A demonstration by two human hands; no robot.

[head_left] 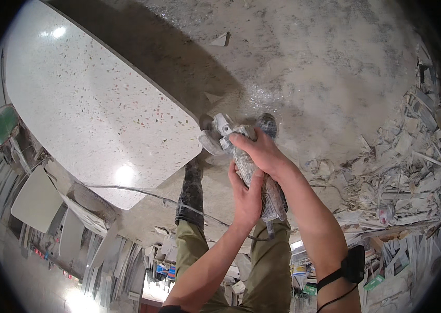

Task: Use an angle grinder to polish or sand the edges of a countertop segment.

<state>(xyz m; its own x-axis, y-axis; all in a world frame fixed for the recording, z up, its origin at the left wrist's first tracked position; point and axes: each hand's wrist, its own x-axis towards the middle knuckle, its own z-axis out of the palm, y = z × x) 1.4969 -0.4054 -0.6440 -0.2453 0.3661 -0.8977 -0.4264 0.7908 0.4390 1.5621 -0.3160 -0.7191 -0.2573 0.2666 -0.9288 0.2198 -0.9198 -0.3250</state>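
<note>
A dust-caked angle grinder [244, 163] is held in both my hands, its head pointing away from me. My right hand [265, 152] is closed over the front of the body, just behind the head. Further back, my left hand [246, 197] wraps round the grip, thumb on top. The grinder's disc [210, 142] is at the rounded corner of a white terrazzo slab [100, 115] with coloured chips; whether it touches the edge I cannot tell. A cable [163, 197] runs from the grinder's rear to the left, passing in front of the slab's near corner.
Black boots [192, 190] stand close under the slab's corner. Wet, dusty floor [335, 62] stretches ahead. Broken stone offcuts [408, 156] lie heaped on the right. Cut slab pieces [40, 201] lean at the lower left, near a green object [4, 124].
</note>
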